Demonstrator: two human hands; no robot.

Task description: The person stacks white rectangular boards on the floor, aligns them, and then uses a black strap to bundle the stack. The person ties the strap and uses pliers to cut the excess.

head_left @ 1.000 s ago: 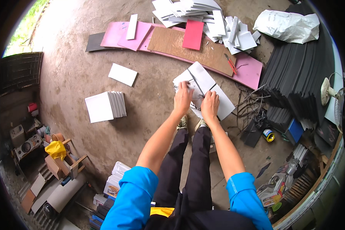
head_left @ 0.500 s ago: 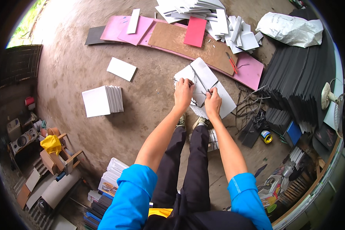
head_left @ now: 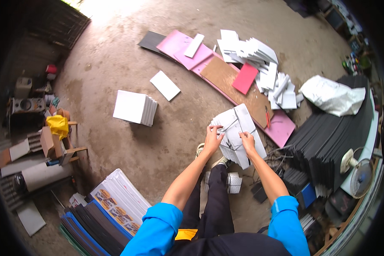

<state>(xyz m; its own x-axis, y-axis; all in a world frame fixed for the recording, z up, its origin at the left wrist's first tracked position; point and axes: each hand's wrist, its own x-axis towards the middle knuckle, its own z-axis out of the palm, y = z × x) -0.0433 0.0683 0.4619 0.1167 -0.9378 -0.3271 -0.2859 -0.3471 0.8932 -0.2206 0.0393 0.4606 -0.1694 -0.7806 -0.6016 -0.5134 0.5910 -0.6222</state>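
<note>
A stack of white boards (head_left: pixel 240 148) lies at my feet, with thin dark cord (head_left: pixel 231 124) running across it. My left hand (head_left: pixel 213 139) is over the stack's left side, its fingers apart and bent, with nothing visible in them. On the other side of the cord, my right hand (head_left: pixel 247 142) has its fingertips pinched together on what looks like the end of the same cord. A knot, if there is one, is too small to make out.
Beyond the stack, a long brown board (head_left: pixel 226 77) over pink sheets carries a red sheet (head_left: pixel 245 78) and red-handled pliers (head_left: pixel 267 117). White offcuts (head_left: pixel 260 53) are heaped behind. Black sheets (head_left: pixel 328 123) and a fan (head_left: pixel 360 175) stand right; another white stack (head_left: pixel 130 106) sits left.
My view has turned, so the scene sits lower and tilted. My left hand's fingers have spread apart at the cord; my right hand stays pinched near it.
</note>
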